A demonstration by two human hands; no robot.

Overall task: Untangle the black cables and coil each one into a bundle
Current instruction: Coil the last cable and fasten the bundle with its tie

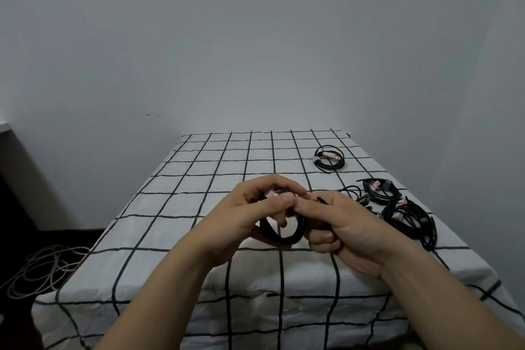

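Both my hands meet above the middle of the table and share one coiled black cable (279, 236). My left hand (255, 207) pinches the top of the coil, where a pink-and-white tag shows between the fingers. My right hand (338, 221) grips the coil's right side, and the cable's end pokes out above its fingers. The loop hangs below both hands. A pile of tangled black cables (409, 219) lies at the right edge. One coiled bundle (329, 158) rests at the far right, another (379, 190) nearer.
The table wears a white cloth with a black grid (199, 179). It stands against grey walls at the back and right. Loose pale cable loops (42, 267) lie on the dark floor to the left.
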